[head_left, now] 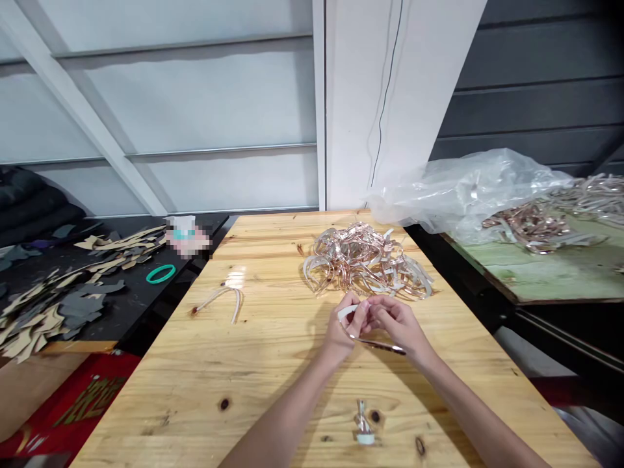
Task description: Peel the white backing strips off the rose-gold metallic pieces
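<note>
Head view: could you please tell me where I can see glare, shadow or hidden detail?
In the head view, bright glare on the wooden table just beyond the loose pale loop; shiny highlights across the pile of strips; soft forearm shadows on the wood; pixel blocks hiding a patch near the green ring; darkness in the upper right corner.
</note>
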Demonstrator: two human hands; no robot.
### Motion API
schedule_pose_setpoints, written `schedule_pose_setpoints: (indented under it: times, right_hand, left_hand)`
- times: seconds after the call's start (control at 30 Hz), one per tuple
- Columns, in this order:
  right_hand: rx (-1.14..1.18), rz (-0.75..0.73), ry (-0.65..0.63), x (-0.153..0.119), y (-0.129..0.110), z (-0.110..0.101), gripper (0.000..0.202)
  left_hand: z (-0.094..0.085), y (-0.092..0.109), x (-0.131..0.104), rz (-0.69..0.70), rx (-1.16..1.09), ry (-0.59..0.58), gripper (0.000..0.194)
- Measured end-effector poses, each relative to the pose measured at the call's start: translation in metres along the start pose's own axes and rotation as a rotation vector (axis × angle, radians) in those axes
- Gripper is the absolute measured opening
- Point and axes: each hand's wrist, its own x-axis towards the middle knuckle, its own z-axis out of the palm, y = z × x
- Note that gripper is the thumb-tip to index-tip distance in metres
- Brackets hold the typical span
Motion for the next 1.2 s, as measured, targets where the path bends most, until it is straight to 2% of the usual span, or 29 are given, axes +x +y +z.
schedule_pose_setpoints:
  times: [0.1, 0.2, 0.43, 0.57, 0.7, 0.83, 1.2]
  right_hand:
    - [0.045, 0.063, 0.053, 0.003, 0.006, 0.0, 0.048]
    - [0.038, 0.113, 0.04, 0.003, 0.006, -0.004, 0.046]
    - [-0.044, 0.176, 0.08, -0.002, -0.001, -0.01, 0.042]
    - [-0.094, 0.111, 0.128, -0.001, -0.002, -0.009, 0.031]
    - [-0.191, 0.022, 0.171, 0.001, -0.001, -0.006, 0.028]
    - [-0.228, -0.039, 0.129, -0.002, -0.003, -0.005, 0.023]
    - [-0.134, -0.055, -0.007, -0.009, -0.014, -0.005, 0.023]
  left_hand:
    - [0.0, 0.006, -0.003, 0.012, 0.146, 0.002, 0.043]
    - [0.0, 0.016, -0.007, 0.051, 0.281, -0.035, 0.04]
    - [0.003, 0.024, -0.011, 0.158, 0.405, -0.102, 0.041]
    - [0.002, 0.018, -0.008, 0.113, 0.276, -0.148, 0.039]
    - [0.0, 0.008, -0.002, -0.022, 0.035, -0.06, 0.048]
    - [-0.002, 0.004, 0.001, -0.116, -0.106, -0.006, 0.054]
    - [-0.003, 0.008, 0.004, -0.104, -0.192, -0.006, 0.063]
